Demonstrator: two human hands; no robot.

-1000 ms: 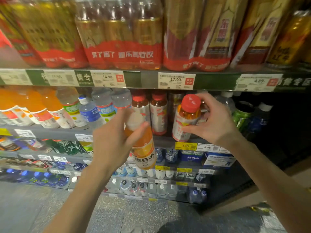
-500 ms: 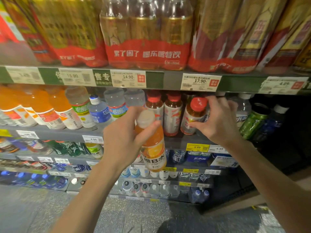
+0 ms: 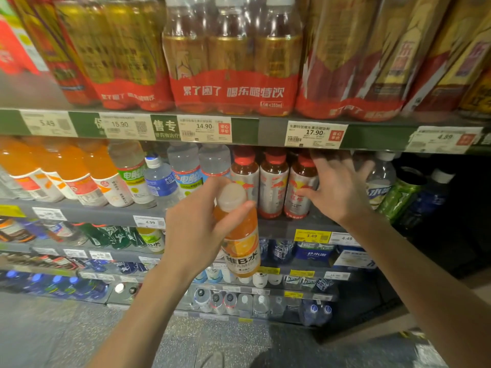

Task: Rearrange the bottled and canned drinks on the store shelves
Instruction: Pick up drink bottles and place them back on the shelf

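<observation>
My left hand (image 3: 194, 229) grips an orange vitamin drink bottle (image 3: 240, 243) with a pale cap, held upright in front of the middle shelf (image 3: 279, 227). On that shelf stand three red-capped brown bottles with silver labels in a row. My right hand (image 3: 337, 187) is at the rightmost one (image 3: 299, 187). Its fingers are spread and fairly straight beside and behind the bottle, and the thumb touches the label. The other two red-capped bottles (image 3: 272, 181) stand just to its left.
Shrink-wrapped multipacks (image 3: 233, 62) fill the top shelf. Orange drinks (image 3: 53, 171) and clear water bottles (image 3: 183, 168) stand to the left of the red caps. A white-capped bottle (image 3: 380, 181) and a green bottle (image 3: 398, 195) stand to the right. Lower shelves hold small bottles, and price tags line the shelf edges.
My right hand carried the red-capped bottle back onto the shelf beside two like it and loosened its grip. My left hand kept the orange bottle, and my view moved closer.
</observation>
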